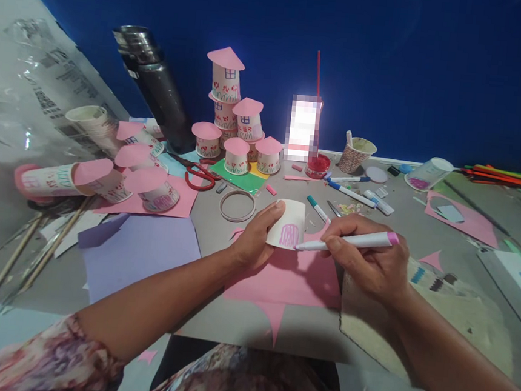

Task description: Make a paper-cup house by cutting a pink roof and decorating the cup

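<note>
My left hand (pixel 257 235) is closed around a white paper cup (pixel 291 216), thumb on its side, the cup turned upside down. A purple-pink arched shape is coloured on the cup's side near its rim. In my right hand (pixel 368 260) is a white felt-tip marker (pixel 361 239) with a pink end. Its tip meets the cup, or nearly so, beside the arch at the rim. Beneath both hands lies a sheet of pink paper (pixel 298 287) with cut edges.
Decorated paper-cup houses (pixel 227 83) with pink cone roofs stand stacked at the back; more lie at left. Around are a black flask (pixel 155 89), red-handled scissors (pixel 201 176), a tape roll (pixel 237 206), purple paper (pixel 140 258), several markers (pixel 352 191) and a stained cloth (pixel 441 321).
</note>
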Tool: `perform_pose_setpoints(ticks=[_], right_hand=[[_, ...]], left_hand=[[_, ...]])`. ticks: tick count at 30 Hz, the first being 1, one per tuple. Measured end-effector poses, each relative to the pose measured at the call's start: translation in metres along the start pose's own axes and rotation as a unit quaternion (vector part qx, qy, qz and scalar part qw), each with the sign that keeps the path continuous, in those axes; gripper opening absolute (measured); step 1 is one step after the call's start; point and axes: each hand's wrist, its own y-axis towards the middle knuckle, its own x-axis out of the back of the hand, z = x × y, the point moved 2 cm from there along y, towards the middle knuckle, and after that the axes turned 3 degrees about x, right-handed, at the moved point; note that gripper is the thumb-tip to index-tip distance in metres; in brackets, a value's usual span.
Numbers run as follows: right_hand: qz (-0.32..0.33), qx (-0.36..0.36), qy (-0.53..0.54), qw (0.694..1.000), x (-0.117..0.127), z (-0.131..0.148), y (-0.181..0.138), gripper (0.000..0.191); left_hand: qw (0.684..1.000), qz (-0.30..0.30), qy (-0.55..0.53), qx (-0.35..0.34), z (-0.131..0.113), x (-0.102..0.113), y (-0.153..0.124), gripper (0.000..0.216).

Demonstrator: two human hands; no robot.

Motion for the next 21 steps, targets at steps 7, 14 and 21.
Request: perform_pose_setpoints(ticks=[7, 14, 21], right_hand=[[-0.008, -0.019, -0.004, 1.000, 0.001, 0.000, 0.000, 0.017], [-0.105, -0.035, 0.015, 0.994, 0.001, -0.012, -0.007, 0.016], [-0.136, -0.071, 0.004, 0.988, -0.004, -0.027, -0.003, 0.021]], left_hand=[[1.000, -0.011, -0.011, 0.013, 0.001, 0.002, 0.000, 0.030], [0.997, -0.010, -0.042, 0.068, -0.002, 0.000, -0.001, 0.036], [0.994, -0.004, -0.048, 0.097, -0.006, 0.003, -0.003, 0.044]])
